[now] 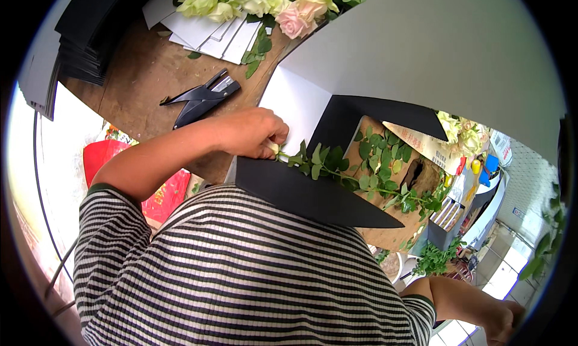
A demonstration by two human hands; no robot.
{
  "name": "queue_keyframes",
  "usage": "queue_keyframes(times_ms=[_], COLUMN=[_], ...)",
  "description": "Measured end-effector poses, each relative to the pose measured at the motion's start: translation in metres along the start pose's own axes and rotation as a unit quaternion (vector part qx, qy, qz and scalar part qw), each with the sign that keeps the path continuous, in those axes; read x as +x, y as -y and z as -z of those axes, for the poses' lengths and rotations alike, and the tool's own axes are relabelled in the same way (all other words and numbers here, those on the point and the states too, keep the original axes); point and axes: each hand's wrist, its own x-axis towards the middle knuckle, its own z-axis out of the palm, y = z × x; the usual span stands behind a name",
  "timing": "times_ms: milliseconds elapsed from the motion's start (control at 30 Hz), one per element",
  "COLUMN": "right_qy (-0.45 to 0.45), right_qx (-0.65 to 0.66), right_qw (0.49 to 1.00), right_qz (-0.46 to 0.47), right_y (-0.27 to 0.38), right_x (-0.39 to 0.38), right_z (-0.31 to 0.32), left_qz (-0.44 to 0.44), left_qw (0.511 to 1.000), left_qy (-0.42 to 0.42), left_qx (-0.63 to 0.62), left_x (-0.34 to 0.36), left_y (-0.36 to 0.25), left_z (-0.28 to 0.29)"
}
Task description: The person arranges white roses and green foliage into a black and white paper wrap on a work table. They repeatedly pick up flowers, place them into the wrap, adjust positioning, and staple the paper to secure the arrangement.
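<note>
My left hand is closed, its fingertips pinching the left end of a leafy rose stem. A small pale piece shows at those fingertips; whether it is petals, I cannot make out. The stem runs rightward through a folded card, black on one side and white on the other, standing close against my body. A large pale grey panel rises over the card's far side. Away from the work, my right hand hangs low at the right rim, with its fingers hidden in the dark edge.
On the wooden table lies a black hand stapler. White cards and cream and pink roses are beyond it. Black cards are stacked at the far left. More leafy stems and cream roses lie right.
</note>
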Motion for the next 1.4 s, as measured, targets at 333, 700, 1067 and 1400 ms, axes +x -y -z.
queue_keyframes(times_ms=[333,700,1067,1400], right_qy=[0.595,0.609,0.595,0.727], right_qx=[0.188,0.297,0.328,0.168], right_qw=[0.781,0.733,0.73,0.663], right_qz=[-0.011,-0.055,-0.075,0.052], right_y=[0.098,0.097,0.099,0.113], right_x=[-0.107,-0.212,-0.209,-0.139], right_z=[-0.259,-0.324,-0.32,-0.294], left_qz=[0.034,0.081,-0.087,-0.084], left_qw=[0.996,0.987,0.983,0.983], left_qy=[0.056,0.082,-0.111,-0.053], left_qx=[-0.055,-0.116,0.119,0.151], left_x=[-0.022,-0.035,0.001,0.0], left_y=[0.009,0.015,0.012,0.01], left_z=[0.013,0.015,-0.001,0.0])
